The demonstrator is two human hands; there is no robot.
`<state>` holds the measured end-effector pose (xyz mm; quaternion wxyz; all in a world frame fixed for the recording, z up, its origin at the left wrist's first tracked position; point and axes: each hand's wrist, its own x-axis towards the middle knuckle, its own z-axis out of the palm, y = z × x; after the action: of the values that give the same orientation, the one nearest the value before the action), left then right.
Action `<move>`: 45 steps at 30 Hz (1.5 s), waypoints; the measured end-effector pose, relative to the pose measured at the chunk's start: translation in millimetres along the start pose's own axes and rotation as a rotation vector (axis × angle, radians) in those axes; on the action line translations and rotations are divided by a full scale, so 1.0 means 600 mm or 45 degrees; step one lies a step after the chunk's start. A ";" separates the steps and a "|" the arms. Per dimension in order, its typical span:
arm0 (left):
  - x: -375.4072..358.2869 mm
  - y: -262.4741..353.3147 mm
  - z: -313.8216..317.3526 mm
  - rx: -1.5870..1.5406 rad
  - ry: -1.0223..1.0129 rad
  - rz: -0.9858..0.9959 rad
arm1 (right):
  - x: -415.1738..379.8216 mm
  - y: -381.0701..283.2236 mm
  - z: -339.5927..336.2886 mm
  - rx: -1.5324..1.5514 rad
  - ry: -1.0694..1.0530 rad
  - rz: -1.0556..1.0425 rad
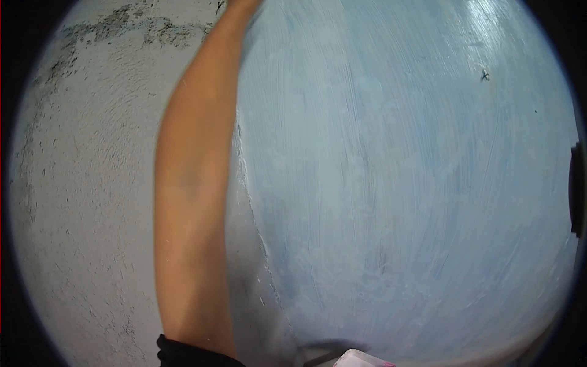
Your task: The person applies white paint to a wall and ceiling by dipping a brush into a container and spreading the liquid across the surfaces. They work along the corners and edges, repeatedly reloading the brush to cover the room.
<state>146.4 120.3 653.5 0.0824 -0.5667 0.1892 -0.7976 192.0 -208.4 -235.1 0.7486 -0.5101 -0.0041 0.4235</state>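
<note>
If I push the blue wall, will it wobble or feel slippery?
The blue wall would probably stay stiff, since it spreads broad with no sag showing. It may feel slick, perhaps wet, because a shiny patch gleams at upper right. Its ragged edge might crumble a little, as it looks rough.

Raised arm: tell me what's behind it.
Behind the raised arm, rough grey wall shows along its left and streaky blue wall to its right; the ragged edge between them shows lower down. Whatever the arm covers is hidden.
</note>
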 end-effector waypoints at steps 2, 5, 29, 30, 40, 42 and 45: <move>-0.076 -0.005 -0.014 -0.107 -0.073 0.211 | 0.000 0.016 -0.008 -0.002 -0.007 -0.013; -0.226 0.014 -0.062 -0.316 -0.184 0.151 | 0.004 0.037 -0.021 0.000 -0.012 -0.037; -0.298 0.229 -0.164 -0.333 -1.302 -0.629 | -0.016 0.080 -0.044 0.037 0.013 -0.123; -0.265 0.189 -0.144 -0.352 -1.166 -0.446 | -0.018 0.083 -0.046 0.042 0.019 -0.132; 0.052 0.009 0.010 -0.079 -0.052 0.234 | -0.073 0.072 -0.013 0.023 0.171 -0.161; 0.048 -0.009 0.023 0.226 0.040 0.260 | -0.070 0.078 -0.018 0.021 0.204 -0.184; -0.005 -0.021 0.035 -0.122 -0.045 0.211 | -0.065 0.092 -0.032 0.063 0.180 -0.163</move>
<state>168.4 128.5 662.0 0.1243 -0.5663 0.2720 -0.7681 140.9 -241.4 -270.1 0.7850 -0.5187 0.0268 0.3376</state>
